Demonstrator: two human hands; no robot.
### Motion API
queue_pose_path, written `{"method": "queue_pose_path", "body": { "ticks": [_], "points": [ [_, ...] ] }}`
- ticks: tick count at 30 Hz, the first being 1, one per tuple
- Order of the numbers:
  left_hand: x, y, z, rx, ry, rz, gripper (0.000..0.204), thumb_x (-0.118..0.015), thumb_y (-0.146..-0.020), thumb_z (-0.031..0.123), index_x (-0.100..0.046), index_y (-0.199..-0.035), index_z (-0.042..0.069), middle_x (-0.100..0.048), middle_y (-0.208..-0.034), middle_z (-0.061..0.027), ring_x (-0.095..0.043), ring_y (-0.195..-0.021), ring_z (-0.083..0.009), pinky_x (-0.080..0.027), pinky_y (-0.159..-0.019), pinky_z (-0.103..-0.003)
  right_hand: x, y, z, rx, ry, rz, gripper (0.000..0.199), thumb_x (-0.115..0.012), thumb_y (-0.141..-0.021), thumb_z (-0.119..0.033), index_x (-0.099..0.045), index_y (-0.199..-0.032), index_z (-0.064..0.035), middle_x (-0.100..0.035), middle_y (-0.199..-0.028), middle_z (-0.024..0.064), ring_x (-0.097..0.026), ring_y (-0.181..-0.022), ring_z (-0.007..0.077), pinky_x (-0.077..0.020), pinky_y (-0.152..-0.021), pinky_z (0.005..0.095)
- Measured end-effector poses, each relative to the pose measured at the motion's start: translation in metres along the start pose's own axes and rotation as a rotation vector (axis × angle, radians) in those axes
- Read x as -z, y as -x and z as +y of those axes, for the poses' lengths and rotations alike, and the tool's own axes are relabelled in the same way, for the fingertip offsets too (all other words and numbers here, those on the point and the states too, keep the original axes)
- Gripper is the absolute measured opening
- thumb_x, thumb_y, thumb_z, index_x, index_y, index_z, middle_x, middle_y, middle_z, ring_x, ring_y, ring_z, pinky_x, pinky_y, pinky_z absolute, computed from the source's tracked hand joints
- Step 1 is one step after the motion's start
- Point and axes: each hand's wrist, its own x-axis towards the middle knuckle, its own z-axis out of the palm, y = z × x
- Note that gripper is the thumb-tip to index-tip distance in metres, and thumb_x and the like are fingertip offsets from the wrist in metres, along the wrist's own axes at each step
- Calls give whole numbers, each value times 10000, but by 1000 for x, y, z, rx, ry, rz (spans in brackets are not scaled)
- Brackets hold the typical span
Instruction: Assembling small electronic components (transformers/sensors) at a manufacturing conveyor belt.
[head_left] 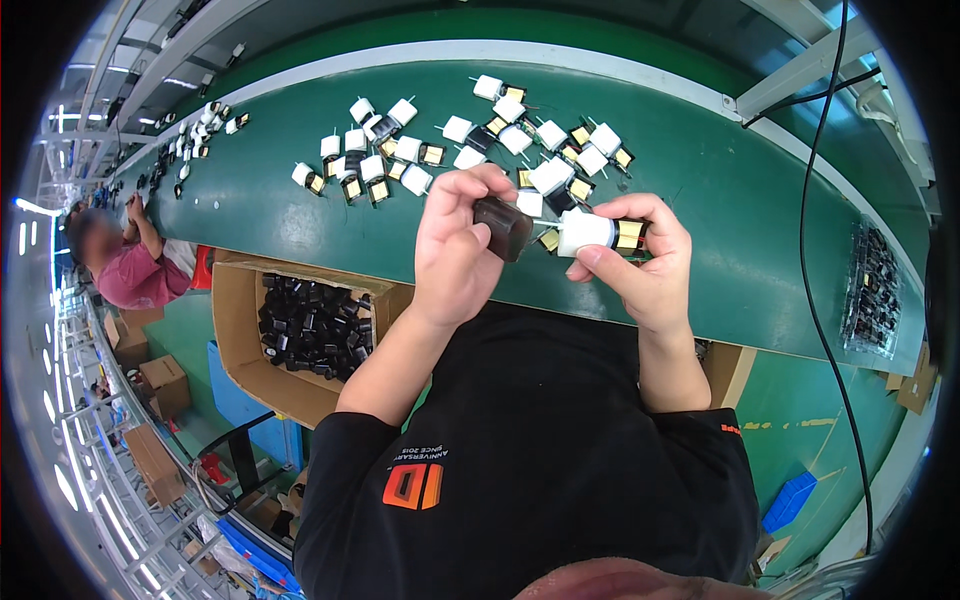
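Above the green bench, my left hand [458, 245] is closed on a dark, translucent plastic shell [503, 229]. My right hand [645, 262] grips a white cylindrical part [584, 233] with a thin stem and a black-and-gold end section; its stem points left toward the shell. The stem's tip comes close to the shell, but I cannot tell whether they touch. Beyond my hands, several similar white parts [551, 176] with gold and black ends lie scattered on the bench.
Left of me, an open cardboard box [238, 345] holds many black shells [318, 325]. A clear tray of dark parts [872, 290] lies at the bench's right end. A black cable [815, 260] hangs on the right. Another person [140, 265] sits at the far left.
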Motion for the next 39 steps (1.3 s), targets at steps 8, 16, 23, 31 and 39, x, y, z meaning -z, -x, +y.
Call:
{"method": "queue_pose_path", "body": {
  "ticks": [8,16,23,31,39],
  "points": [
    [2,1,-11,-507,-824,-269,394,-490,-773,-122,-425,-1108,75,-440,-1120,-140,-479,-1008,-237,-428,-917,-374,-6,3,-6,28,174,15,271,-714,-789,66,-584,-1023,26,-657,-921,88,-664,-746,110,-549,-643,235],
    [0,-3,-15,-614,-1087,-352,402,-526,-803,-96,-406,-1129,107,-440,-1105,-140,-480,-986,-256,-426,-900,-401,-5,0,-8,14,190,36,273,-718,-789,63,-582,-1023,21,-657,-903,82,-664,-742,111,-548,-629,236],
    [-5,-1,-26,-536,-997,-397,554,-544,-789,-129,-330,-1231,126,-392,-1270,-196,-497,-1134,-310,-450,-939,-416,11,-8,18,-114,-77,-66,255,-673,-820,35,-549,-1040,-1,-652,-885,105,-658,-705,145,-537,-610,259],
    [-18,-14,-4,-344,-1049,-450,609,-782,-720,41,-547,-1281,16,-645,-1187,-138,-623,-1107,-315,-486,-953,-405,32,-9,66,-173,-762,-207,307,-610,-833,-50,-553,-1133,-21,-616,-1095,161,-653,-918,251,-558,-752,341],
    [-29,-18,-10,-430,-1089,-468,532,-808,-621,77,-641,-1125,41,-660,-1126,-116,-628,-1074,-311,-513,-893,-391,17,-13,75,-182,-1071,-231,370,-520,-802,-107,-516,-1165,-39,-611,-1020,141,-660,-890,241,-583,-710,332]
  ]
}}
